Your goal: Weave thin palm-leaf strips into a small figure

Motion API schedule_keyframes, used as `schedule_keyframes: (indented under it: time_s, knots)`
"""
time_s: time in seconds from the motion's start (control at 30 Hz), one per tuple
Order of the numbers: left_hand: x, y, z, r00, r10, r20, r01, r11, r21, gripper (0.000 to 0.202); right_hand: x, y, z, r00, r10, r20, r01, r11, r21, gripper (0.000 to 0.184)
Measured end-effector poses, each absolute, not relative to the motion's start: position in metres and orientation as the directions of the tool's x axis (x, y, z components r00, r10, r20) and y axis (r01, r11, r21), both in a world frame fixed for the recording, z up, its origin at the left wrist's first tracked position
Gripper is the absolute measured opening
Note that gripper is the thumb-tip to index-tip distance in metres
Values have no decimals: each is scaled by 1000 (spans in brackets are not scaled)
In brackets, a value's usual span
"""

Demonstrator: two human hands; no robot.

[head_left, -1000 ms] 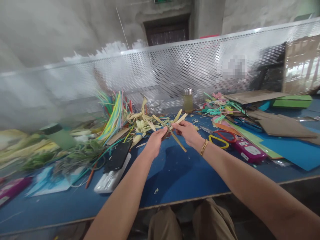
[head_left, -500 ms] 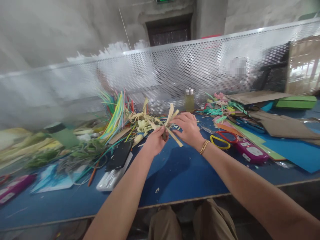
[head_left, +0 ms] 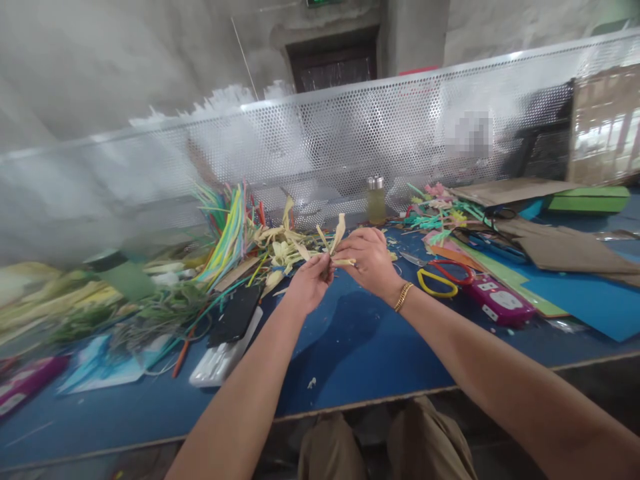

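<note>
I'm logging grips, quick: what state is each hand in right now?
Left hand: closed, holding the pale strips.
Right hand: curled at the same strips; whether it grips them cannot be told.

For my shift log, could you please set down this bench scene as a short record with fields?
Left hand grip: closed on pale strips
Right hand grip: at the same strips; exact hold unclear
Right wrist: gold bracelet
Right side: scissors, purple item
Left side: phone, partly over white item
Back: bottle before perforated screen
Surface: blue table
</note>
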State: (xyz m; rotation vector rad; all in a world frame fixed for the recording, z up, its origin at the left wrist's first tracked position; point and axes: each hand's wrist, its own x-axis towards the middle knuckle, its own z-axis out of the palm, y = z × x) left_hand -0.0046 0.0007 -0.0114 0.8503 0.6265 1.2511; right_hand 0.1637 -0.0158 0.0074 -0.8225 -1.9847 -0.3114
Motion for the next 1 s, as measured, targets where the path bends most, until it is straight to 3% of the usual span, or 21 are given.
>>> schedule_keyframes:
  time_s: [0.3, 0.43, 0.53, 0.67, 0.87, 1.0]
  knots:
    - [-2, -1, -12, 263, 945, 193, -437, -62, 897, 19, 155, -15, 3, -133, 557, 820, 655, 670, -348, 16]
    - [-10, 2, -10, 209, 925, 316, -194, -277, 941, 22, 159, -11, 6, -76, 688, 721, 622, 598, -505, 15]
    - [-16, 3, -9, 268, 900, 342, 17, -360, 933, 25, 169, -7, 11, -162, 778, 607, 526, 588, -614, 26]
    - [-16, 1, -10, 349, 873, 340, 107, -397, 912, 31, 179, -3, 17, -375, 785, 494, 312, 608, -730, 18]
    - [-10, -6, -4, 382, 839, 387, 279, -504, 818, 20, 179, 2, 11, -301, 816, 494, 283, 571, -771, 19]
    - [-8, -6, -3, 338, 854, 396, 274, -492, 826, 20, 176, 2, 7, -264, 795, 547, 420, 605, -676, 16]
